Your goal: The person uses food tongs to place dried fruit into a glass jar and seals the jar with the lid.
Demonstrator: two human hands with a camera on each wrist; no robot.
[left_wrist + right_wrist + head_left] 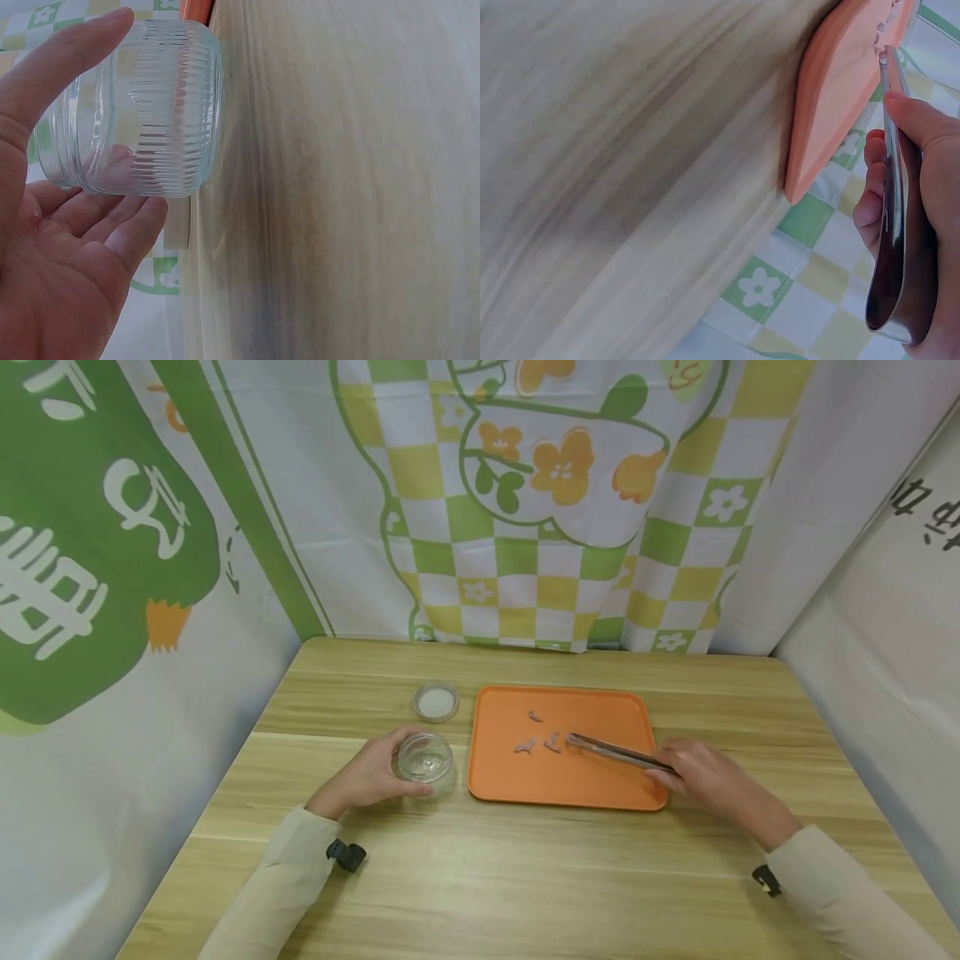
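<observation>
An open glass jar (425, 758) with ribbed sides (176, 112) stands on the table, left of the orange tray (592, 785). My left hand (371, 772) holds it from the left, thumb on the near side and fingers round the far side. My right hand (708, 781) grips metal tongs (622, 754), whose bent end (904, 322) lies against the palm. The tongs reach left over the tray, their tips close together at a small greyish-purple piece. Several similar thin, curled pieces (526, 746) lie just left of the tips; their kind is unclear.
Behind the jar, a round clear lid (437, 702) with a whitish centre lies on the wooden table (480, 877). A checked, flowered curtain (525, 585) hangs at the table's back edge, and printed cloth walls (247, 635) stand at both sides.
</observation>
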